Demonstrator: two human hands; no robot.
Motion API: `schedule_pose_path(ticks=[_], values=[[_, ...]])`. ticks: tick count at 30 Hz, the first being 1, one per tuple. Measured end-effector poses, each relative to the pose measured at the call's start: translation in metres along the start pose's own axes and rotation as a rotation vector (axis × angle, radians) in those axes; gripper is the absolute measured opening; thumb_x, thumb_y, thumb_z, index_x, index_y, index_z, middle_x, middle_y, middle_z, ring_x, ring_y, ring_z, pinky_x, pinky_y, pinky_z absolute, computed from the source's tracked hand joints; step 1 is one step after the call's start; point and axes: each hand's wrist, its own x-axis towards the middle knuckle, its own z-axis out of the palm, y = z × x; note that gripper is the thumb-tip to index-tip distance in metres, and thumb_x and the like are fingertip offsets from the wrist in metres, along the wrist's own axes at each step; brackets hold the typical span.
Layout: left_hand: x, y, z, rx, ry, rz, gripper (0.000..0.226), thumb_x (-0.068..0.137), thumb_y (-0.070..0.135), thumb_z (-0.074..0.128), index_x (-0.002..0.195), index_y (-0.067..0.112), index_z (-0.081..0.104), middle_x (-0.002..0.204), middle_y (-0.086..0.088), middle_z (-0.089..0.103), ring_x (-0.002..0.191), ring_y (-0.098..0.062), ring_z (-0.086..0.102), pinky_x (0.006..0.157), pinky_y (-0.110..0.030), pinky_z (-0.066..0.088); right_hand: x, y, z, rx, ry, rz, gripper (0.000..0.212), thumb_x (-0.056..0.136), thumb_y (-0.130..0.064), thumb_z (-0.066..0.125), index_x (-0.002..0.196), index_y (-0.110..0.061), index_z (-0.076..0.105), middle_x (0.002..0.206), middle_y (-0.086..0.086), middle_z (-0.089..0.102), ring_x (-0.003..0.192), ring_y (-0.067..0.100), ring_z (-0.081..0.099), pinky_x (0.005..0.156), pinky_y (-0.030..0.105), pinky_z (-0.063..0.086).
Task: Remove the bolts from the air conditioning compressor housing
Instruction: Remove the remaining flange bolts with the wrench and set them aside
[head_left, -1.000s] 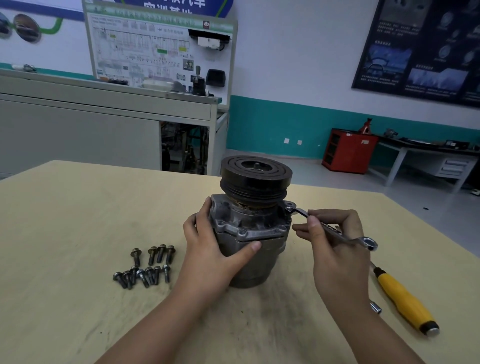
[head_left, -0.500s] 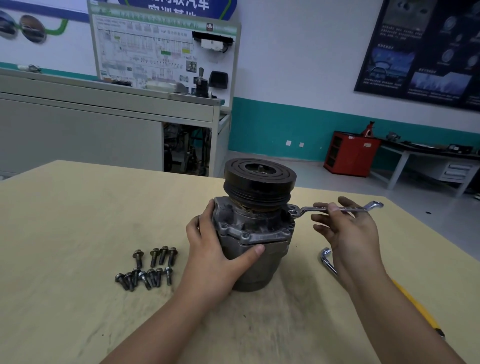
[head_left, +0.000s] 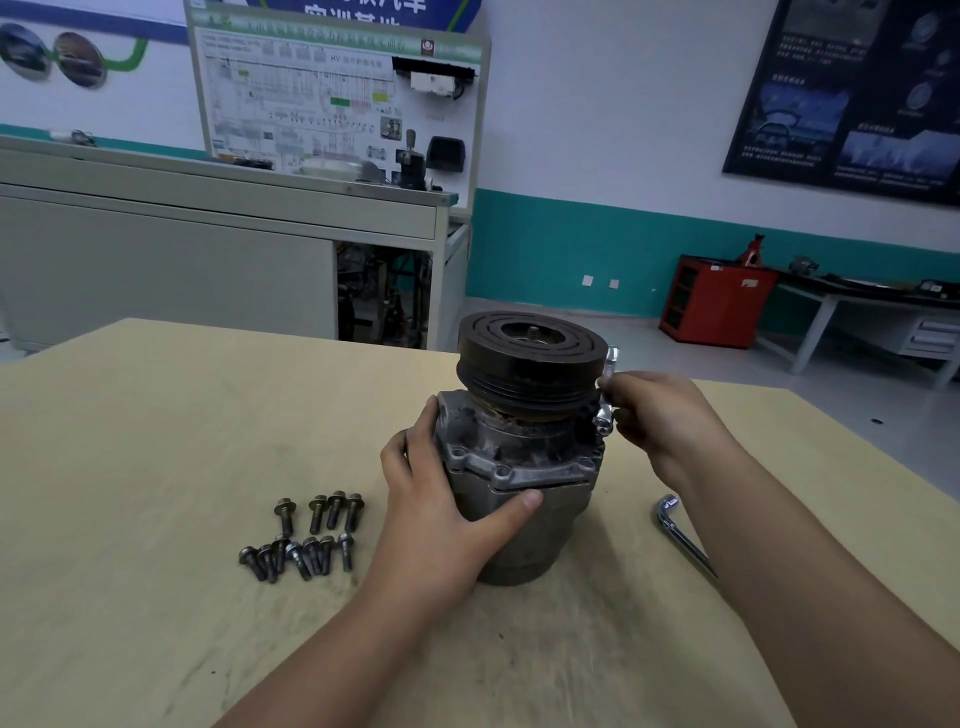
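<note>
The grey compressor housing (head_left: 524, 467) stands upright on the table, black pulley (head_left: 532, 358) on top. My left hand (head_left: 441, 509) grips the housing's left side, thumb pressed across its front flange. My right hand (head_left: 660, 415) holds a silver wrench (head_left: 605, 400) at the housing's upper right; the wrench points away from me, its head by the flange and its far end beside the pulley. Several removed bolts (head_left: 306, 535) lie in two rows on the table to the left.
A bent silver socket bar (head_left: 680, 535) lies on the wooden table (head_left: 156, 467) to the right, partly under my right forearm. A grey cabinet with a training board stands behind; a red cabinet and workbench sit far right.
My right hand has swung the wrench from pointing toward me, out to the right, then round to the far side of the pulley. My left hand has kept its grip on the housing.
</note>
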Motion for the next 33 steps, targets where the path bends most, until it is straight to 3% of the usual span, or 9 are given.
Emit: schedule_pose_path(ticks=[5, 9, 11, 16, 21, 27, 33], values=[[0.0, -0.001, 0.001, 0.001, 0.002, 0.015, 0.11, 0.054, 0.066, 0.065, 0.142, 0.048, 0.002, 0.127, 0.026, 0.011, 0.106, 0.017, 0.022, 0.087, 0.0, 0.02, 0.005, 0.0, 0.005, -0.094, -0.049, -0.002, 0.046, 0.084, -0.007, 0.059, 0.04, -0.019, 0.063, 0.042, -0.011, 0.047, 0.055, 0.013, 0.035, 0.055, 0.026, 0.028], [0.0, -0.001, 0.001, 0.006, 0.006, 0.027, 0.106, 0.055, 0.066, 0.065, 0.138, 0.052, 0.0, 0.124, 0.027, 0.011, 0.1, 0.02, 0.023, 0.082, 0.005, 0.018, 0.008, -0.005, 0.004, -0.094, -0.091, -0.024, 0.05, 0.086, -0.005, 0.055, 0.043, -0.028, 0.068, 0.043, -0.015, 0.054, 0.061, 0.013, 0.04, 0.058, 0.026, 0.03], [0.0, 0.0, 0.001, 0.01, 0.006, 0.03, 0.103, 0.055, 0.066, 0.065, 0.134, 0.055, -0.001, 0.123, 0.028, 0.011, 0.102, 0.019, 0.022, 0.086, 0.001, 0.019, 0.008, -0.007, 0.006, -0.062, -0.09, -0.036, 0.047, 0.087, -0.006, 0.057, 0.045, -0.022, 0.068, 0.044, -0.013, 0.054, 0.062, 0.013, 0.041, 0.059, 0.026, 0.032], [0.0, 0.0, 0.0, 0.012, 0.007, 0.018, 0.111, 0.056, 0.065, 0.066, 0.144, 0.046, 0.002, 0.123, 0.027, 0.011, 0.11, 0.013, 0.024, 0.094, -0.011, 0.024, 0.009, -0.015, 0.002, 0.388, 0.049, 0.039, 0.022, 0.092, -0.007, 0.049, 0.072, -0.007, 0.058, 0.064, 0.001, 0.053, 0.041, 0.004, 0.042, 0.042, 0.015, 0.034], [-0.001, 0.001, 0.0, 0.0, 0.007, 0.014, 0.111, 0.057, 0.062, 0.067, 0.146, 0.043, 0.003, 0.125, 0.025, 0.011, 0.109, 0.013, 0.024, 0.097, -0.013, 0.023, -0.011, -0.025, -0.014, 0.629, 0.142, -0.147, 0.02, 0.091, 0.005, 0.044, 0.077, -0.009, 0.048, 0.064, 0.005, 0.056, 0.039, 0.004, 0.046, 0.041, 0.013, 0.038], [-0.001, 0.0, 0.0, 0.006, 0.005, 0.01, 0.111, 0.061, 0.059, 0.07, 0.147, 0.041, 0.002, 0.127, 0.024, 0.011, 0.113, 0.009, 0.026, 0.099, -0.013, 0.023, -0.046, -0.016, -0.018, 0.563, 0.161, -0.351, 0.026, 0.088, 0.006, 0.056, 0.075, -0.012, 0.043, 0.066, 0.009, 0.059, 0.054, 0.014, 0.065, 0.056, 0.019, 0.05], [-0.001, 0.0, 0.0, -0.005, 0.005, 0.008, 0.115, 0.056, 0.065, 0.068, 0.148, 0.04, 0.003, 0.136, 0.02, 0.014, 0.113, 0.012, 0.024, 0.1, -0.014, 0.022, -0.067, 0.015, -0.014, 0.145, 0.192, -0.582, 0.02, 0.085, 0.003, 0.064, 0.071, -0.003, 0.05, 0.067, -0.004, 0.063, 0.067, 0.019, 0.071, 0.061, 0.021, 0.054]])
